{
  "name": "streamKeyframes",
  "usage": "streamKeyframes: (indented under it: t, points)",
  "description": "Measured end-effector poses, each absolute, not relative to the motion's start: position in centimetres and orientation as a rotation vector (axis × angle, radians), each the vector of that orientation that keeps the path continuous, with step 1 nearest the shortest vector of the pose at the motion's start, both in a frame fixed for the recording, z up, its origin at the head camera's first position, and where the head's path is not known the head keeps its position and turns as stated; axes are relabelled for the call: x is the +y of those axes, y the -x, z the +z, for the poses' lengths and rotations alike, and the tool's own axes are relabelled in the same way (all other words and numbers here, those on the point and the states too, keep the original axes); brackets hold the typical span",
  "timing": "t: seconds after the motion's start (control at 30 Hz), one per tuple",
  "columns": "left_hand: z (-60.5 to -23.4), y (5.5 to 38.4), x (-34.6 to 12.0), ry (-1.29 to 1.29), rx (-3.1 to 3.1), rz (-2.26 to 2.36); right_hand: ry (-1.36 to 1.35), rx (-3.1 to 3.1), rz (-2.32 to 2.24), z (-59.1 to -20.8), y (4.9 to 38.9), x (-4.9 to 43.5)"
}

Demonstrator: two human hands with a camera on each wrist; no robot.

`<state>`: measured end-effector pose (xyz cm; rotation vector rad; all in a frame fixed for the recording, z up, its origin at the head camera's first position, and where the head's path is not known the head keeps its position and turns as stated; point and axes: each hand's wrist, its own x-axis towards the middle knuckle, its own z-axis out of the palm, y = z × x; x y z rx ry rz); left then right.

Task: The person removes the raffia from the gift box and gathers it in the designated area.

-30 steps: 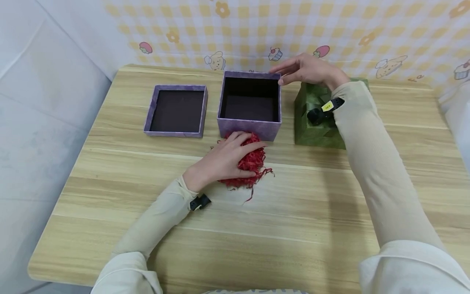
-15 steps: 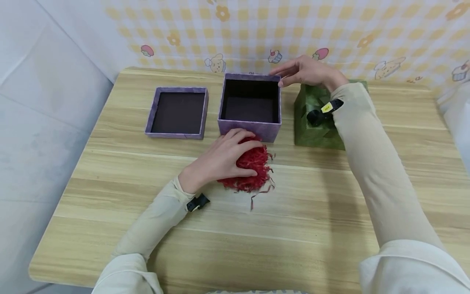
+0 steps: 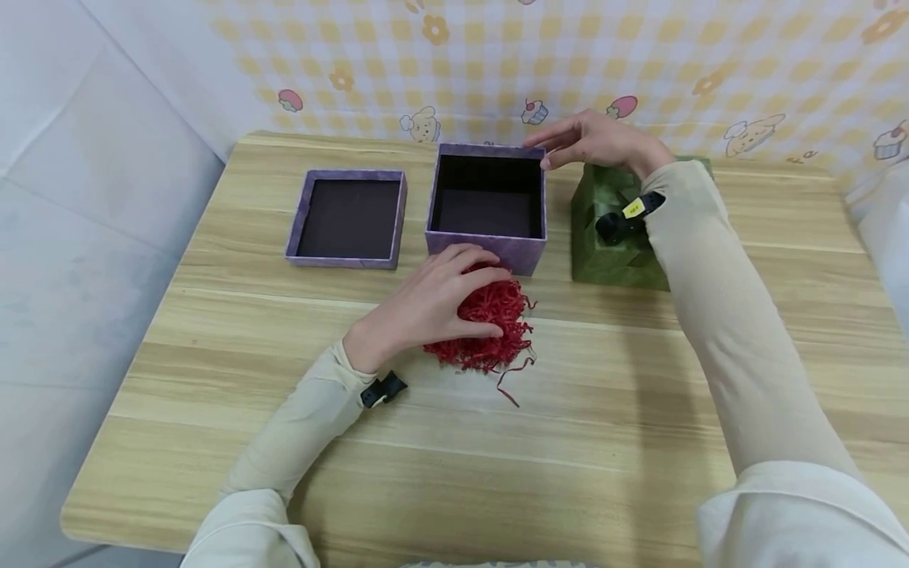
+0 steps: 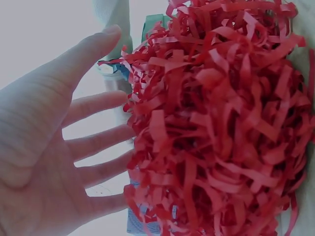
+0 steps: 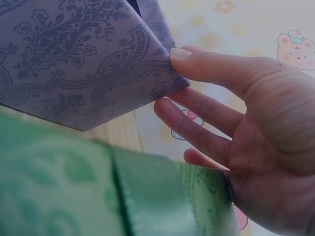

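Observation:
My left hand [image 3: 433, 304] lies over a mound of red shredded paper [image 3: 497, 315] in front of the purple box. In the left wrist view its fingers are spread and nearly straight, their tips against the red shredded paper [image 4: 216, 123]. The lidless purple box [image 3: 486, 252] stands upright with a dark inside. At its back right corner is my right hand [image 3: 596, 142]. The right wrist view has the thumb at the edge of the patterned purple box [image 5: 93, 64] and the index finger passing behind, so the corner is pinched between them.
The purple lid [image 3: 348, 262] lies left of the box, dark inside up. A green box [image 3: 604, 264] with a ribbon stands to the right, partly under my right forearm. The wooden table [image 3: 497, 473] ends at a checked cloth backdrop [image 3: 483, 63].
My left hand's fingers have loosened over the red shredded paper, which has spread slightly to the right; one loose strand lies farther out. My right hand stays at the box corner.

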<state>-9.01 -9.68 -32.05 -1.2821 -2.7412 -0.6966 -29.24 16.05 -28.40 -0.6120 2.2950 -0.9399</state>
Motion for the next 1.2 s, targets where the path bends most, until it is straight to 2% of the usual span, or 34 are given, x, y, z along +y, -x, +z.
streamKeyframes:
  t: [0.53, 0.8, 1.2]
  points:
    - [-32.1, 10.5, -9.7, 1.342, -2.635, -0.742, 0.540, 2.437, -0.926, -27.1, 29.7, 15.3]
    - [-31.6, 11.6, -8.4, 1.351, -2.574, -0.767, 0.572, 2.521, -0.785, -25.2, 28.7, 18.1]
    - [-30.3, 11.9, -7.1, 1.077, -2.742, -0.762, 0.415, 2.514, -0.790, -24.4, 24.1, 24.4]
